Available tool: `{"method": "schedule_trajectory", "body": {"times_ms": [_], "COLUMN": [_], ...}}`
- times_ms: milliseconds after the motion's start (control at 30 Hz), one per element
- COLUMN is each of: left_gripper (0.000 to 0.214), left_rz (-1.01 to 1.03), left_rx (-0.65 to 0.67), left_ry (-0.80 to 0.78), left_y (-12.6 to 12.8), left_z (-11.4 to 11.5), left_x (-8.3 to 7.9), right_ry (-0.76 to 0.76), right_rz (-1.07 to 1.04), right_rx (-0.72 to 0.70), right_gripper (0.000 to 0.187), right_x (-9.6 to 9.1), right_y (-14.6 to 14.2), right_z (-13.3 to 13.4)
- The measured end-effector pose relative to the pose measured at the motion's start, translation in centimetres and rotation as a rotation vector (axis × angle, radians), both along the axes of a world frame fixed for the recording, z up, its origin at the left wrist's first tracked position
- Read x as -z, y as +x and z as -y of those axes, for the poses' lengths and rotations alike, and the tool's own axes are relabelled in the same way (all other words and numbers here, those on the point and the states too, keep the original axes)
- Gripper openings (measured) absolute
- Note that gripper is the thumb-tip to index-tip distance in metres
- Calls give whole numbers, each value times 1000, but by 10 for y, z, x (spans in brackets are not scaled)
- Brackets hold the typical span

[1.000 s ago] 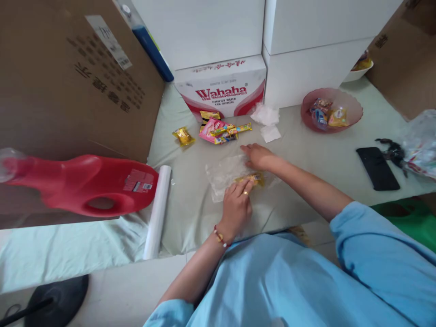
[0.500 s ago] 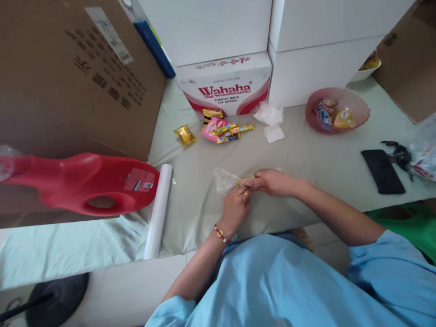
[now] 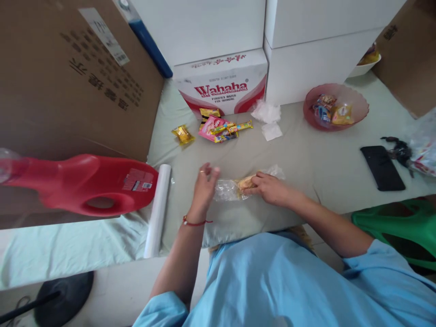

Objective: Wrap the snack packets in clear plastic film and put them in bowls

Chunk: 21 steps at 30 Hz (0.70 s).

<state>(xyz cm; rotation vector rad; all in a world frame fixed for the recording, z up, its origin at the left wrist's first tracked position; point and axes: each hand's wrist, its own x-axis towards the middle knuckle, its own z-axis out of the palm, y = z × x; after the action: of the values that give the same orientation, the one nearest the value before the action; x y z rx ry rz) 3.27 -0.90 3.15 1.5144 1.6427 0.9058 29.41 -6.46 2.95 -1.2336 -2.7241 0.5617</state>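
In the head view a clear plastic bag [image 3: 226,190] lies across the cloth in front of me, with a yellowish snack [image 3: 245,183] showing at its middle. The fingers of my right hand [image 3: 272,187] are closed on the snack and the plastic around it. Just past the bag's left end, my left hand [image 3: 204,184] is raised, its thumb and fingers apart and holding nothing. More clear plastic sticks out behind the right hand's fingers.
Small wrapped snacks [image 3: 220,129] and white crumpled plastic [image 3: 267,112] lie behind the hands. A pink bowl [image 3: 335,125] and a phone [image 3: 383,168] are to the right. At left are a white roll [image 3: 158,211] and a red jug [image 3: 78,177].
My left hand has let go of the plastic and moved left, its fingers spreading. The bag now lies stretched out flatter, with the snack in plain view under my right hand.
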Motion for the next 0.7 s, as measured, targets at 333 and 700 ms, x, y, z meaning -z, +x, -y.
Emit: {"method": "schedule_trajectory", "body": {"times_ms": [333,700], "left_gripper": [28,50], "left_rz": [273,-546], "left_rx": [185,647], "left_ry": [-205,305], "left_y": [17,90], "left_z": [37,68], "left_x": [-28,9], "right_ry": [-121,10], "right_rz": [-204,-388], "right_rx": [8,471], "right_gripper": [48,39], "right_x": [-9,16], "right_y": [7,51], "right_z": [-1,12]}}
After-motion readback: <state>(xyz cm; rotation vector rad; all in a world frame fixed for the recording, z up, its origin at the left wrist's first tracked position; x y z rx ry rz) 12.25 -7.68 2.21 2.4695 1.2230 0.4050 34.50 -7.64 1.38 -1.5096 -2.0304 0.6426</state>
